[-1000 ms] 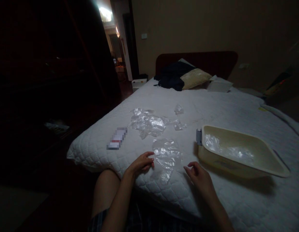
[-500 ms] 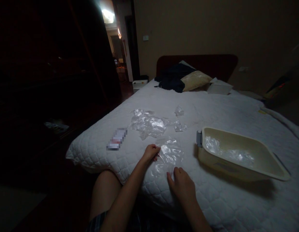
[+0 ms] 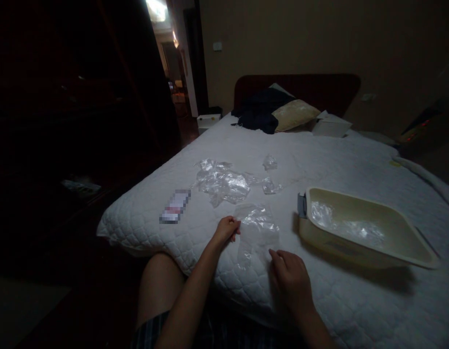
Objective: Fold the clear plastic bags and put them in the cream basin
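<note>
A clear plastic bag (image 3: 258, 225) lies spread on the white quilted bed in front of me, one strip hanging toward the near edge. At its left edge, my left hand (image 3: 227, 229) is closed, thumb and fingers pinching the film. My right hand (image 3: 291, 276) is by the bag's lower right corner, fingers curled and fingertips together at the film there. Just beyond lies a crumpled heap of clear plastic (image 3: 224, 184), with small crumpled pieces (image 3: 270, 185) to its right. The quilt under the hands is partly covered by the film.
A cream plastic bin (image 3: 358, 257) with grey handles stands on the right, clear plastic inside. A blurred-out flat object (image 3: 175, 207) lies at left on the bed (image 3: 137, 208). Dark clothing (image 3: 260, 114), a beige pillow (image 3: 296, 115) and a white box (image 3: 331, 127) are near the headboard (image 3: 329, 89).
My right hand has moved right and slightly down, away from the left hand. The bag is flatter and more spread out, its lower strip now visible. The left hand stays put.
</note>
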`<state>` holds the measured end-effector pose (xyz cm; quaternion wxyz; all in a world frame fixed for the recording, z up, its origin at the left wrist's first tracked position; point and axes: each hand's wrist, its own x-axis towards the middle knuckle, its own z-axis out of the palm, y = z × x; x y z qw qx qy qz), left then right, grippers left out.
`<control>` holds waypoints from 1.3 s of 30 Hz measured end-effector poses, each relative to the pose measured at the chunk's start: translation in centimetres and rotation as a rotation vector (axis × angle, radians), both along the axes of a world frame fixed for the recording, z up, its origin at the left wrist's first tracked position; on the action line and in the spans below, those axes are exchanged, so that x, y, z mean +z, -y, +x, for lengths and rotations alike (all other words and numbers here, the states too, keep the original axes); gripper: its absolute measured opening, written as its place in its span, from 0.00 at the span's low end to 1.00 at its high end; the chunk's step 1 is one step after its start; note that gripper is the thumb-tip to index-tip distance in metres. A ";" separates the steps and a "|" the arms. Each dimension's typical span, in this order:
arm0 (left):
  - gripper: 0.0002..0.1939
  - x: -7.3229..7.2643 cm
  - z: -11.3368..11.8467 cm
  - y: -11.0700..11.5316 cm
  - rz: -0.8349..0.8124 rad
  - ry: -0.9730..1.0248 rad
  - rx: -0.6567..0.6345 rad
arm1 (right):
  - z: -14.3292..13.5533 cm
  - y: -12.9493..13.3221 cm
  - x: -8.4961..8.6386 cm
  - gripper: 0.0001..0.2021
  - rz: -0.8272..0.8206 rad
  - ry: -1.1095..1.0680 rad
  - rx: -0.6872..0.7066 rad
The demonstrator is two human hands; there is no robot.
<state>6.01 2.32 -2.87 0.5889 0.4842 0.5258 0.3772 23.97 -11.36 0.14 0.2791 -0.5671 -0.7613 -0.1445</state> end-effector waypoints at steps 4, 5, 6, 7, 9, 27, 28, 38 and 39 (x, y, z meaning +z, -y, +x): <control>0.09 0.1 0.0 0.0 0.000 0.006 -0.006 | 1.5 0.7 -0.1 0.16 0.129 0.140 0.174; 0.09 0.2 0.1 0.0 0.003 0.008 -0.003 | 1.6 0.9 -0.3 0.16 0.129 0.172 0.229; 0.08 0.3 0.1 0.1 0.002 0.006 0.003 | 1.7 1.1 -0.5 0.16 0.117 0.199 0.281; 0.08 0.3 0.2 0.1 -0.005 0.001 0.009 | 1.7 1.3 -0.7 0.16 0.096 0.220 0.323; 0.08 0.5 0.3 0.1 -0.034 -0.016 0.019 | 1.4 1.7 -1.0 0.16 0.048 0.236 0.381; 0.13 1.3 0.2 -0.3 -0.113 -0.036 -0.019 | 1.5 -5.2 0.8 0.12 -0.437 -0.769 0.062; 0.14 1.3 0.1 -0.4 -0.121 -0.031 -0.028 | 1.7 -6.1 0.3 0.13 -0.460 -0.897 0.010; 0.14 1.2 -1.1 -0.2 -0.110 0.121 0.011 | 3.7 -7.3 -2.6 0.14 -0.547 -1.655 0.044; 0.13 1.0 -0.9 -0.1 -0.082 0.094 0.041 | 3.6 -7.2 -2.5 0.13 -0.527 -1.680 0.049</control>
